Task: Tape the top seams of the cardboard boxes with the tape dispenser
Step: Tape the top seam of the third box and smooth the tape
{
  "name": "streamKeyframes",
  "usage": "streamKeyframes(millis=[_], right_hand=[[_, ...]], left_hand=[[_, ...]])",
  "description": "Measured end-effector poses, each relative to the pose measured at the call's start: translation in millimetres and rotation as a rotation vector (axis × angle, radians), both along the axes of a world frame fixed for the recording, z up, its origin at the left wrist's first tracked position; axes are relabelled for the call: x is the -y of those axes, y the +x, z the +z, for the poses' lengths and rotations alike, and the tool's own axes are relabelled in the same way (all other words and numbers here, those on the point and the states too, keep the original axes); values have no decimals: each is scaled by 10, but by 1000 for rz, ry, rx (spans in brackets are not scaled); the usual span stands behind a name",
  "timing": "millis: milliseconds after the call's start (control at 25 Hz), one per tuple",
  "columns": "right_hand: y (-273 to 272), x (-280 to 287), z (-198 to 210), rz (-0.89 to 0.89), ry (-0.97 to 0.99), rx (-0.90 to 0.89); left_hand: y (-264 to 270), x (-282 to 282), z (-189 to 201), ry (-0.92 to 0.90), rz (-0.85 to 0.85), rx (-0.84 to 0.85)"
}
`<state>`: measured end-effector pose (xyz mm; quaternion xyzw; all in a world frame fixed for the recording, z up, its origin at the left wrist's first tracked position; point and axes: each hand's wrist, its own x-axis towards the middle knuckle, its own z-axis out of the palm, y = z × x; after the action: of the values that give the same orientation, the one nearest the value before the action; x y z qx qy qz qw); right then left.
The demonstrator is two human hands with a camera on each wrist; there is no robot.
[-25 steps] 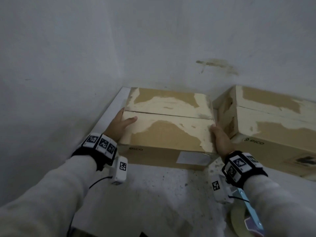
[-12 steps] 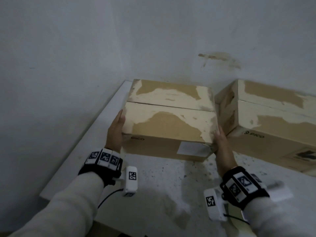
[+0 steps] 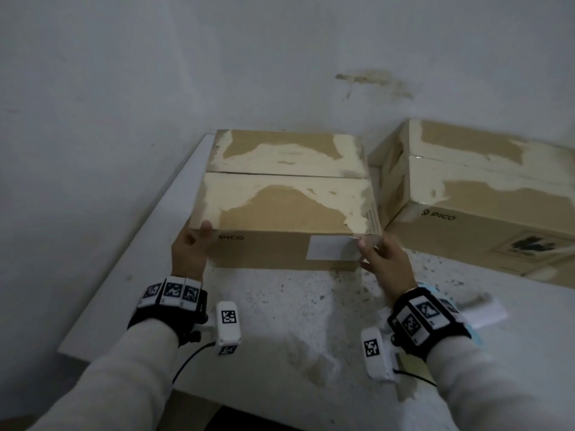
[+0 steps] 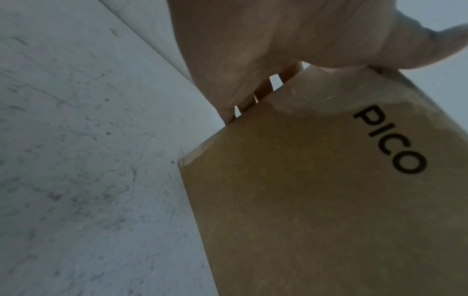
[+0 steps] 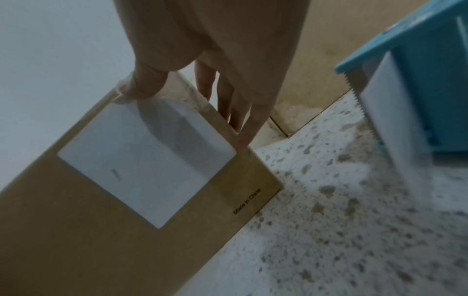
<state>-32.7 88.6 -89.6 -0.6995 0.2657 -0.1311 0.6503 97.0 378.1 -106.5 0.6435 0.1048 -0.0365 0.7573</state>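
Observation:
A brown cardboard box (image 3: 286, 209) marked PICO, with pale torn patches on top, stands at the table's far left corner. Its top seam (image 3: 286, 175) runs left to right and bears no tape. My left hand (image 3: 189, 247) grips the near left corner, thumb at the top edge, fingers (image 4: 263, 90) along the left side. My right hand (image 3: 382, 256) pinches the near right corner, thumb (image 5: 144, 84) by the white label (image 5: 142, 164), fingers down the right side. A second box (image 3: 485, 194) stands to the right. The blue tape dispenser (image 5: 425, 100) lies on the table by my right wrist.
The white speckled table (image 3: 295, 321) has its left edge close to the wall (image 3: 93, 150). Another wall rises right behind both boxes. A narrow gap separates the two boxes. Bare tabletop lies between the box and me.
Both hands have slid back along the box's sides, from mid-length to its near corners. The box now sits squarer to me and nearer.

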Motion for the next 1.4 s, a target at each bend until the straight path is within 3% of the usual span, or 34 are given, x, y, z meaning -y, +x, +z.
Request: streamKeyframes(millis=[360, 720, 920, 1160, 1400], right_hand=[[-61, -20, -24, -103, 282, 19], [-90, -34, -50, -143, 421, 68], [-52, -25, -30, -366, 335, 142], [-63, -62, 16, -359, 164, 111], [-69, -79, 72, -348, 0, 91]], left_hand=[[-197, -29, -23, -87, 87, 27], [-192, -28, 28, -184, 176, -47], [-179, -6, 115, -162, 240, -29], [-198, 9, 185, -63, 240, -11], [-151, 67, 217, 96, 345, -22]])
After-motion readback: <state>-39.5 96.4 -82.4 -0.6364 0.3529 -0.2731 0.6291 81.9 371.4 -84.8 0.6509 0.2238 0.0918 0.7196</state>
